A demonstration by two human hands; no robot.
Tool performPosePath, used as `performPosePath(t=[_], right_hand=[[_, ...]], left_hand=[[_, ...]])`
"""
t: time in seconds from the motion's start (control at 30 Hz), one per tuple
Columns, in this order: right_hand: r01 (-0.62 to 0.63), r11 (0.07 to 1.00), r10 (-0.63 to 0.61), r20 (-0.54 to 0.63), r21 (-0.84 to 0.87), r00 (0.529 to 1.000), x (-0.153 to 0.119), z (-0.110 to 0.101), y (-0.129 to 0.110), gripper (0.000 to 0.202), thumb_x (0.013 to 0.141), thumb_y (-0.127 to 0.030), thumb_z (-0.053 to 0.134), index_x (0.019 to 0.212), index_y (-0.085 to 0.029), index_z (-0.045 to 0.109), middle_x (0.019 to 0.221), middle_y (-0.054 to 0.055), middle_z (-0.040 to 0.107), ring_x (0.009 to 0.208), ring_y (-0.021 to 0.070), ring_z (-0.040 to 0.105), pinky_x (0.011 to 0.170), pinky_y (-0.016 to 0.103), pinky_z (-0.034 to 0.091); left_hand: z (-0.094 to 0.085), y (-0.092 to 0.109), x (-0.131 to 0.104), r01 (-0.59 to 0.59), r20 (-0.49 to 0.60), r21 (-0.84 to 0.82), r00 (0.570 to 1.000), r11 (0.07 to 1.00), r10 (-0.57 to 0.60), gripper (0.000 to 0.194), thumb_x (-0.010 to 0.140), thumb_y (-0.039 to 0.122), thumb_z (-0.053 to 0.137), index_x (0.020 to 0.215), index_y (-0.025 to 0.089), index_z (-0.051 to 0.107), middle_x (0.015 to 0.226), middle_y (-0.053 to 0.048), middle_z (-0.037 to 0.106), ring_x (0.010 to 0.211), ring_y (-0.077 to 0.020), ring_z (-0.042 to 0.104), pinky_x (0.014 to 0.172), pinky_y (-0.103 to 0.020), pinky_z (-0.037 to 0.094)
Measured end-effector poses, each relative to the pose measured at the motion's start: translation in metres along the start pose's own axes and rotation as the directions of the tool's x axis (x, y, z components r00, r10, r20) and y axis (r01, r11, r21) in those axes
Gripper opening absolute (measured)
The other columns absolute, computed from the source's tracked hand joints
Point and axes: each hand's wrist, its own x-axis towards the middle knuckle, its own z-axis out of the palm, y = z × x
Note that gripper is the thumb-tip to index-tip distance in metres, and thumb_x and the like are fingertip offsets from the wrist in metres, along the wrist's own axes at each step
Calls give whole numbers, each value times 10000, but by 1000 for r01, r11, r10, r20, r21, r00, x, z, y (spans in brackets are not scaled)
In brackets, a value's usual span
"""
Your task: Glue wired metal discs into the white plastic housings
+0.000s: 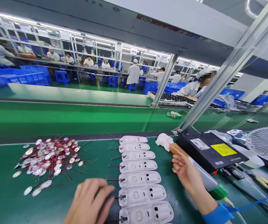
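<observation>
My left hand (90,200) hovers over the green bench, left of a column of white plastic housings (140,179). Its fingers are bent, slightly apart and a little blurred, with nothing visible in them. Each housing lies open side up, and red wires stick out at the left end. My right hand (187,174) has its fingers curled against a slanted glue syringe (201,175) with amber content and a green end cap. Part of the syringe is covered by the hand. Its upper end meets a crumpled white tissue (164,141).
Left lies a pile of small round discs with red wires (52,155). Right are a black control box (214,151), cables and a white fan (266,144). A metal post (224,68) slants up beyond the box. Co-workers in white sit and stand farther back.
</observation>
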Motion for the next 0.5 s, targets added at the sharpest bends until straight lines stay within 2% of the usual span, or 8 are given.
performPosePath(t=[0.1, 0.2, 0.27, 0.33, 0.4, 0.5], right_hand=[[60, 997, -59, 47, -39, 997, -1, -3, 3, 247, 789, -281, 587, 602, -120, 598, 510, 26, 540, 358, 82, 403, 333, 176, 374], [117, 989, -107, 109, -88, 988, -4, -2, 5, 267, 607, -362, 732, 580, -130, 601, 500, 16, 533, 368, 81, 399, 331, 177, 377], [142, 982, -117, 192, -122, 974, -10, 4, 5, 344, 498, -397, 809, 597, -131, 615, 516, 17, 539, 382, 87, 405, 328, 186, 378], [147, 977, -97, 295, -155, 951, -19, 15, 4, 402, 464, -421, 853, 636, -131, 634, 551, 25, 555, 405, 98, 422, 339, 199, 390], [192, 963, -101, 410, -187, 906, -30, 30, 2, 404, 534, -463, 840, 664, -135, 643, 578, 29, 561, 425, 103, 438, 359, 198, 399], [311, 918, -112, 592, -245, 798, -49, 53, 3, 406, 666, -528, 752, 649, -139, 635, 575, 28, 554, 436, 99, 450, 390, 188, 397]], left_hand=[[0, -38, 1, 228, -7, 194, 973, 954, -231, 302, 914, 287, 356, 1099, 161, 558, 1060, -134, 590, 942, -266, 566, 784, -391, 455], [1, -76, -5, 420, -47, 390, 898, 819, -438, 472, 912, 297, 246, 1213, 18, 480, 1260, -270, 449, 1107, -393, 476, 854, -507, 419], [1, -93, -11, 502, -69, 429, 847, 751, -527, 538, 901, 308, 221, 1230, -52, 449, 1285, -321, 409, 1155, -445, 427, 861, -552, 402], [3, -100, -17, 529, -59, 421, 826, 736, -560, 539, 891, 300, 228, 1194, -65, 485, 1257, -323, 447, 1163, -443, 427, 863, -551, 407], [8, -96, -22, 518, -37, 409, 832, 751, -554, 488, 885, 273, 249, 1137, -16, 552, 1227, -279, 508, 1141, -396, 467, 870, -516, 422], [17, -81, -23, 478, -2, 371, 858, 796, -514, 409, 878, 231, 290, 1082, 74, 609, 1177, -193, 586, 1050, -317, 548, 863, -459, 446]])
